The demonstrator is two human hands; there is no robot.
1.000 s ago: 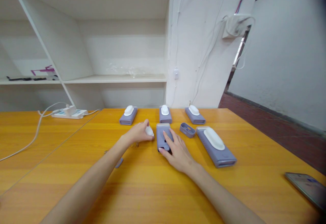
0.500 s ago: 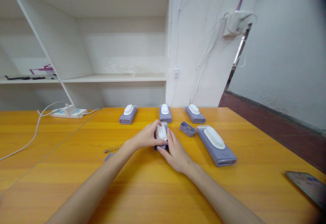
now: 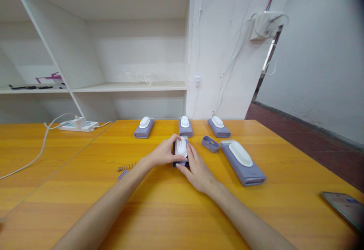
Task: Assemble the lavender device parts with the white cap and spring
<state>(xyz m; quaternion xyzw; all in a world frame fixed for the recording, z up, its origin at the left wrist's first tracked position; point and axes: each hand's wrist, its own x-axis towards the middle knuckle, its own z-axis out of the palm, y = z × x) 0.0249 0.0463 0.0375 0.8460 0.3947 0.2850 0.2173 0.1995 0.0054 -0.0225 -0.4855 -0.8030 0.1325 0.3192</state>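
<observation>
The left hand (image 3: 162, 152) pinches a white oval piece (image 3: 181, 148) between thumb and forefinger, spanning its two ends — a grip that likely keeps it level over the grey-purple case (image 3: 185, 139) beneath. The right hand (image 3: 200, 169) holds the case's right side and near edge between fingers and thumb, probably to stop it sliding. Left of the case lie a coil spring (image 3: 126, 167) and a small ring (image 3: 123, 174), apparently clear of the fingers; right, an open shell (image 3: 210, 144) and a white-topped unit (image 3: 250, 177); behind, three similar units (image 3: 143, 131).

A wooden table (image 3: 159, 212) carries purple devices (image 3: 242, 163), a spring (image 3: 127, 167), a phone (image 3: 345, 208).
</observation>
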